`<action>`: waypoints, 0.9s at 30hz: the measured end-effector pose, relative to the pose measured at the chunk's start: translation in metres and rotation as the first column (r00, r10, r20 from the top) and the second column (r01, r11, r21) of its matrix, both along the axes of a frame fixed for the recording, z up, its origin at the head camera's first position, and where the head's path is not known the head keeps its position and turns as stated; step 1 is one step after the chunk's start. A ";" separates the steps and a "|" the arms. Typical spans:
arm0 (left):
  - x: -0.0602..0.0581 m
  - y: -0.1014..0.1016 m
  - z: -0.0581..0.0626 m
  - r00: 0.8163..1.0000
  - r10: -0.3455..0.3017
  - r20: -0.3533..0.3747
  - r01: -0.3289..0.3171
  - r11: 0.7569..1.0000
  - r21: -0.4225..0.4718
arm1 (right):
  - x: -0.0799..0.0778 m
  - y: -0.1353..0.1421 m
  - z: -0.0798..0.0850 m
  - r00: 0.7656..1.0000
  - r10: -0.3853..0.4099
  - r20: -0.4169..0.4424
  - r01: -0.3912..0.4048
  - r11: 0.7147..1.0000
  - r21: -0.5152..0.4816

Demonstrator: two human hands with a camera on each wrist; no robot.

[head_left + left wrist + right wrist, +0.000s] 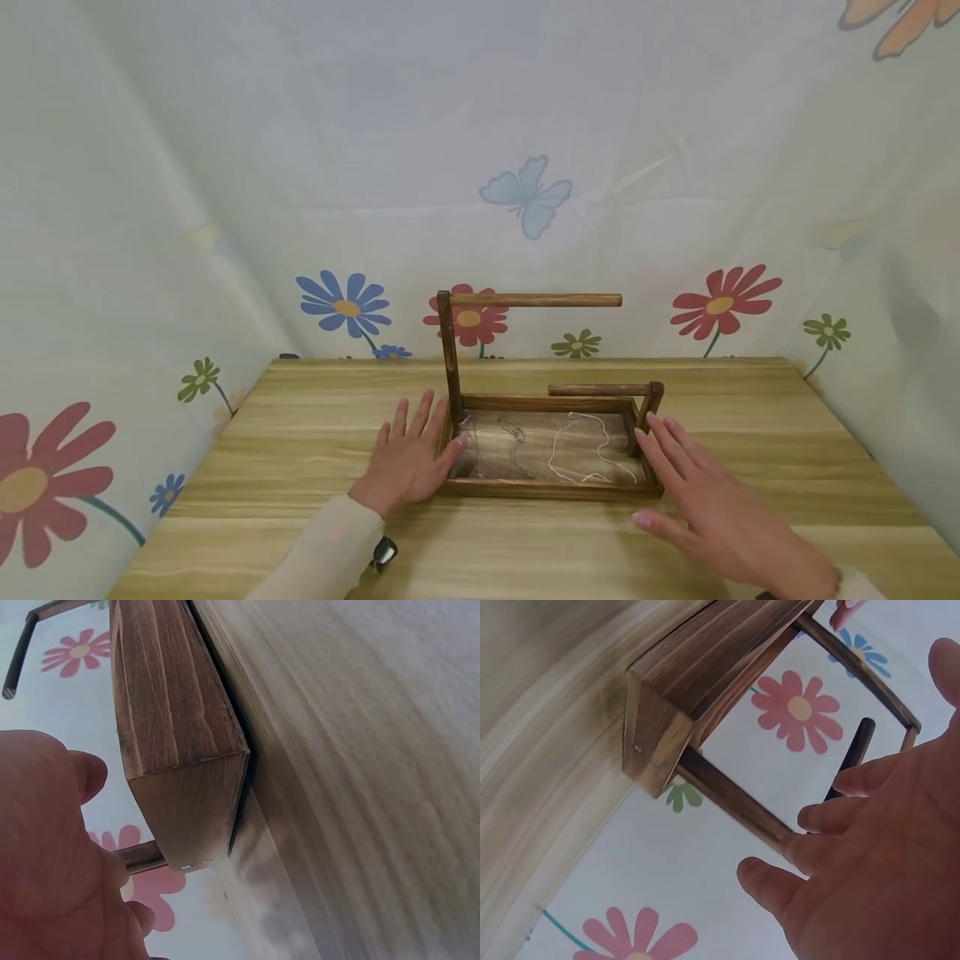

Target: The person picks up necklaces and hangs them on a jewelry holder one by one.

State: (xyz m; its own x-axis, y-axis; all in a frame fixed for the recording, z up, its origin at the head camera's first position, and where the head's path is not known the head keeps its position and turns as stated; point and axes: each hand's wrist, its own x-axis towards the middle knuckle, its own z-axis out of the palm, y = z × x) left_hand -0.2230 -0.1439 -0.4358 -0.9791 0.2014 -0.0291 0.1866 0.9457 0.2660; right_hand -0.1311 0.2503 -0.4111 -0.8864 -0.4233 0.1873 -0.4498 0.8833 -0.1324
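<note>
A dark brown wooden jewellery stand (551, 489) sits on the table, its shallow tray bearing a tall post with a bar (536, 300) on the left and a shorter post with a bar (598, 390) on the right. Inside the tray lie a white string-like necklace (552, 457) and thin darker chains (514, 432). At the tray's left end is my left hand (408, 460), fingers straight, thumb over the rim. My right hand (712, 504) lies beside the right end with fingers extended, fingertips near the short post; whether they touch it I cannot tell.
The wood-grain table (315, 417) extends to both sides of the stand and in front of it. Behind and beside it hangs a pale cloth (420, 125) printed with flowers and butterflies. A small dark object (288, 357) shows at the table's back left corner.
</note>
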 end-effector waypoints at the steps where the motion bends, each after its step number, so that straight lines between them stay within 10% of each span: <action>1: 0.000 0.000 0.000 1.000 -0.002 0.001 0.002 1.000 -0.003 | 0.000 -0.001 0.000 1.000 0.001 0.009 -0.001 1.000 -0.001; 27: -0.002 -0.003 -0.008 0.998 -0.063 -0.009 0.063 0.998 0.025 | -0.018 -0.026 0.000 0.990 0.089 0.107 -0.090 0.996 -0.001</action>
State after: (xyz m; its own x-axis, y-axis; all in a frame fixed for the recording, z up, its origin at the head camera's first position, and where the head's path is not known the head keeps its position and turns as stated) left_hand -0.2253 -0.1468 -0.4441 -0.9647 0.2629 -0.0151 0.2476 0.9252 0.2877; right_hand -0.1493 0.2244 -0.4112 -0.8599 -0.5022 0.0916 -0.5103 0.8407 -0.1810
